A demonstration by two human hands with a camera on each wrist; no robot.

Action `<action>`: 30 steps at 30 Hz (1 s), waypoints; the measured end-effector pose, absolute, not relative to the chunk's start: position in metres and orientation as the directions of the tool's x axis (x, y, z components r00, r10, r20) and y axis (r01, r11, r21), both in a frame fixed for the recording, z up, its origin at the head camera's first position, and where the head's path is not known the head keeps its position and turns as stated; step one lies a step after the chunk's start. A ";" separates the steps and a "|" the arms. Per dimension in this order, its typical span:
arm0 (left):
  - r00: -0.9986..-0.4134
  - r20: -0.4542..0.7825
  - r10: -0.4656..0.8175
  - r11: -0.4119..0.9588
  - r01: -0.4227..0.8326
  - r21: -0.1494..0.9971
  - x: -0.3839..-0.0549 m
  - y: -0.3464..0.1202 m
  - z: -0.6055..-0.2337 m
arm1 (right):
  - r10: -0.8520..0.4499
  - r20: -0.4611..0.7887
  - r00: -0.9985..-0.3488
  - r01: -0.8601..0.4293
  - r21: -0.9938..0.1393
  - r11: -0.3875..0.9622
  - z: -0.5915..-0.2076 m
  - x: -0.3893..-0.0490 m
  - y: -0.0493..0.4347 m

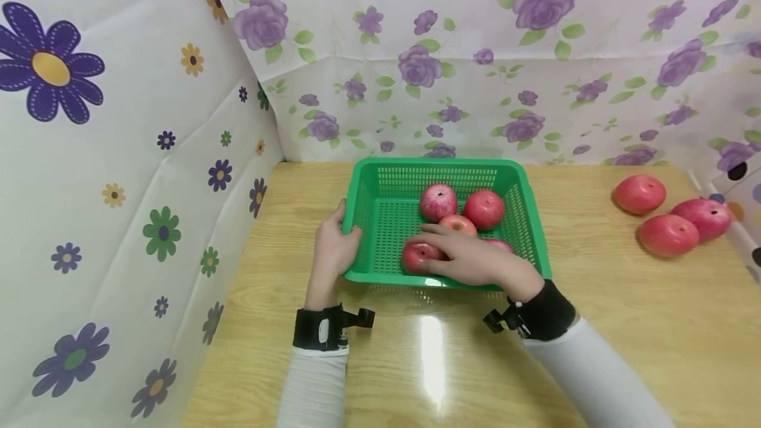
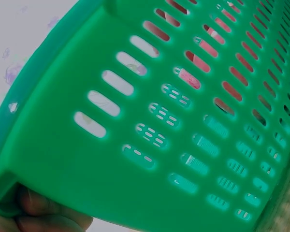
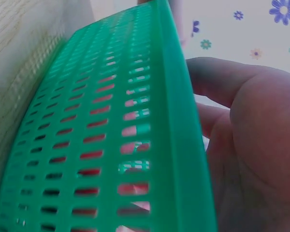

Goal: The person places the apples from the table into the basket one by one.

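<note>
Gripping green basket (image 1: 442,162) with left hand (image 1: 335,248), right hand (image 1: 470,257) clasped round red apple (image 1: 418,257)

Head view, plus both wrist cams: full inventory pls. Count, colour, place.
basket: 1, green, towards the table's far side
fruits in the basket: at least 5, red to pink, mostly in its right half; the right hand may hide more
loose fruits: 3, red to pink, on the table right of the basket
table: 1, light wood
back sheet: 1, white with purple flowers, behind the table
left sheet: 1, white with multicoloured flowers, left of the table
wristbands: 2, black, one per wrist
sleeves: 2, whitish, both forearms
left hand: 1, bare, gripping the basket's left rim
right hand: 1, bare, holding the nearest red fruit
</note>
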State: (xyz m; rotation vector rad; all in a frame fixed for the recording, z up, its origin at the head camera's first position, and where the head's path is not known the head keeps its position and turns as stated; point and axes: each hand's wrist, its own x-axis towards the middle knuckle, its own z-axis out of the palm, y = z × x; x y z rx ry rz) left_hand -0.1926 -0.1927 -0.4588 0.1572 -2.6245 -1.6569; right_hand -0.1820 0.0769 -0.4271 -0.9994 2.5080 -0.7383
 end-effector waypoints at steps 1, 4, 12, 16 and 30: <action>-0.994 -0.028 -0.102 0.424 -0.069 0.903 -0.192 -0.192 -0.459 | -0.705 -0.103 -0.701 -0.531 -0.586 0.613 -0.428 -0.181 0.081; -0.994 -0.030 -0.107 0.418 -0.072 0.906 -0.192 -0.191 -0.460 | -0.690 -0.048 -0.723 -0.536 -0.590 0.603 -0.430 -0.179 0.092; -0.994 -0.035 -0.101 0.431 -0.075 0.899 -0.192 -0.191 -0.461 | -0.606 0.126 -0.786 -0.521 -0.662 0.538 -0.439 -0.165 0.138; -0.995 -0.030 -0.099 0.428 -0.070 0.901 -0.193 -0.191 -0.460 | -0.499 0.162 -0.851 -0.466 -0.670 0.578 -0.441 -0.158 0.157; -0.994 -0.017 -0.104 0.448 -0.062 0.892 -0.192 -0.191 -0.459 | -0.224 0.310 -0.924 -0.381 -0.696 0.609 -0.446 -0.141 0.205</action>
